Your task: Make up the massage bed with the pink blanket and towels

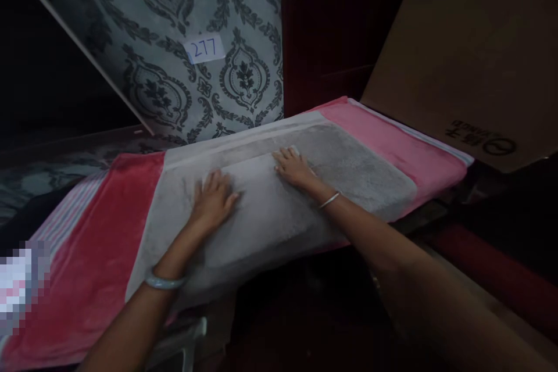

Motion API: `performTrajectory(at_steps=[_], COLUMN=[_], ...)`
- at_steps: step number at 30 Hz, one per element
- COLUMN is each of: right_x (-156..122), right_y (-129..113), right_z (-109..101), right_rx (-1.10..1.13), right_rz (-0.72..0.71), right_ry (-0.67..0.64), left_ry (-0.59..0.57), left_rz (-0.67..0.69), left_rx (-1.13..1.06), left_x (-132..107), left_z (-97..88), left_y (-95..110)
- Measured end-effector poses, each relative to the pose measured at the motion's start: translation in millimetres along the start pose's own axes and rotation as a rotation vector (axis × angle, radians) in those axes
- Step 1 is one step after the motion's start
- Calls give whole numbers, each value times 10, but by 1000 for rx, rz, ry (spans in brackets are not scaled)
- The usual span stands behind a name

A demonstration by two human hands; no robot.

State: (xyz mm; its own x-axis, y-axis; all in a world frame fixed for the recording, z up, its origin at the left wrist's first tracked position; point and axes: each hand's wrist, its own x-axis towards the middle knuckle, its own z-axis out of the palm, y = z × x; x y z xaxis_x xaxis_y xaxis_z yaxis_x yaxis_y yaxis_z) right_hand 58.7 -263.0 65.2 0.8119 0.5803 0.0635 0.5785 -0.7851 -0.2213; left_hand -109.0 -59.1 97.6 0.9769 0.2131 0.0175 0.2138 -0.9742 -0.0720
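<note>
So here we've got a soft grey fleecy towel (279, 209) spread over a pink-and-red striped cloth (96, 256) that covers the surface. The grey towel sits in the middle, its folded upper layer lying under both palms. Our left hand (213, 200) lies flat on the left part of that fold, fingers spread, grip open and holding nothing. Our right hand (294, 168) is flat too, fingertips at the far edge of the folded layer, also open, just pressing down. There's a pale bangle on the left wrist and a thin one on the right.

To do this bit well, we reckon it's best to keep both palms flat and stroke outward from the middle so creases get pushed off the edges instead of bunched. Line the fold's far edge up with the towel's own edge before pressing.

Behind it all there's a damask-patterned grey panel (174, 29) with a paper label reading 277 (204, 48), and a brown cardboard box (471, 58) leans on the right.
</note>
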Motion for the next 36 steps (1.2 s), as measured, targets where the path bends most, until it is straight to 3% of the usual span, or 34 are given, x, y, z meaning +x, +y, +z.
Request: performTrajectory(at_steps=[2,5,8,11,15,17,20,22,25,32,36], right_x=[-246,-655,-910,-962,-928,-926,-930,-913,-816,-397,-296], right_y=[46,140,211,223,198,185,170,177,249,597,626], right_z=[-34,64,227,306,300,301,324,339,334,208,170], right_rx=[9,-9,-25,-15,11,23,51,86,210,872,989], right_rz=[18,37,72,96,101,103,121,134,193,398,414], right_ry=[34,20,12,19,32,46,52,55,70,131,64], left_ry=[36,19,27,30,58,98,197,258,265,211,122], left_rz=[120,227,210,133,-72,-189,-215,-219,-338,-633,-525], left_rx=[-59,-114,-102,-67,-64,-143,-335,-466,-684,-1186,-1298], left_x=[-130,-294,-383,-464,-693,-822,-916,-887,-736,-305,-244], left_z=[25,234,439,502,556,649,804,848,792,559,439], left_y=[446,1034,1250,1017,342,31,-271,-375,-481,-668,-625])
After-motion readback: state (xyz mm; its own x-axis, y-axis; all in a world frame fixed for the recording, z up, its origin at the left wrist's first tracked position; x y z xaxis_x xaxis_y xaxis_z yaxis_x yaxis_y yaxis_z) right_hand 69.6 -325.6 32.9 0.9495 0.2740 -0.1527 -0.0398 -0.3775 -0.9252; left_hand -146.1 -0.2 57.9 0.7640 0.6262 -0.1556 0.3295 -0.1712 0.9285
